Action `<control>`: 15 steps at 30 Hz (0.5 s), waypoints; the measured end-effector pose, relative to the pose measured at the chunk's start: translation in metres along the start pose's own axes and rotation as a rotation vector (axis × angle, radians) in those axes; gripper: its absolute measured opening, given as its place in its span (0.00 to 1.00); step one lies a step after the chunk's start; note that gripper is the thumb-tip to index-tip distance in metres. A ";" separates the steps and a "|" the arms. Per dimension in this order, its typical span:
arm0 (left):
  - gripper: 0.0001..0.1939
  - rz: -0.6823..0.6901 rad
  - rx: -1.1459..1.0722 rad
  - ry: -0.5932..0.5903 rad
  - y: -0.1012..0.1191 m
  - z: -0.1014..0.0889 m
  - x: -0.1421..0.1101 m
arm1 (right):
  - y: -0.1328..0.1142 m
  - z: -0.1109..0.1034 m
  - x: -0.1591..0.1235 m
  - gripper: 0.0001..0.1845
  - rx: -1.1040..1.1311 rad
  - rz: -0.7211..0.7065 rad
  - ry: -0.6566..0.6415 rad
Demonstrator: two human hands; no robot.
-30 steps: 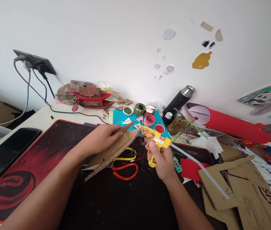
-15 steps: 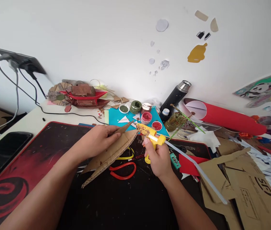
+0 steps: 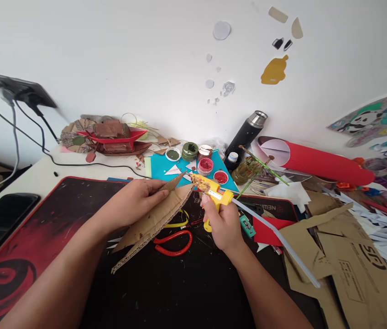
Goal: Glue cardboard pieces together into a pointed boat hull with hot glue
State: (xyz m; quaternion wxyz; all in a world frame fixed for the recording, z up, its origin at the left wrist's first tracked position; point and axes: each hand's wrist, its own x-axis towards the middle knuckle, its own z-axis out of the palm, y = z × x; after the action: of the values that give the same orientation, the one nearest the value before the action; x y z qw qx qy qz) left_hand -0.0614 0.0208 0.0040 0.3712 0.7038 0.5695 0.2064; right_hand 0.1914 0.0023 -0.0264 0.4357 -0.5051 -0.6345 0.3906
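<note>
Pinches tapered cardboard (image 3: 166,211) in L hand (image 3: 140,200), over blk mat (image 3: 138,292), w/ long axis diag., lower L to pointed upper R. Wraps R hand (image 3: 226,224) round yellow glue gun (image 3: 213,187); aims it L & slightly up, right by cardboard's pt. (can't tell if touching).

Both hands (image 3: 227,226) are bare, and the forearms (image 3: 80,265) show uncovered to the view's lower edge.
</note>
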 end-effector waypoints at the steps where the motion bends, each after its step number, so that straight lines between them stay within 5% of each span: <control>1: 0.24 -0.001 0.004 0.001 0.000 0.000 0.000 | 0.000 0.000 0.000 0.25 0.002 0.003 0.005; 15: 0.26 -0.009 0.024 -0.030 0.003 -0.002 0.001 | -0.002 -0.001 0.000 0.26 -0.020 0.008 0.007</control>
State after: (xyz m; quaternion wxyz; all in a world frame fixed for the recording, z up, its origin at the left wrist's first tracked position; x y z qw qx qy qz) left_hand -0.0607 0.0217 0.0070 0.3720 0.7085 0.5697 0.1873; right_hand 0.1916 0.0017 -0.0243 0.4312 -0.5133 -0.6347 0.3843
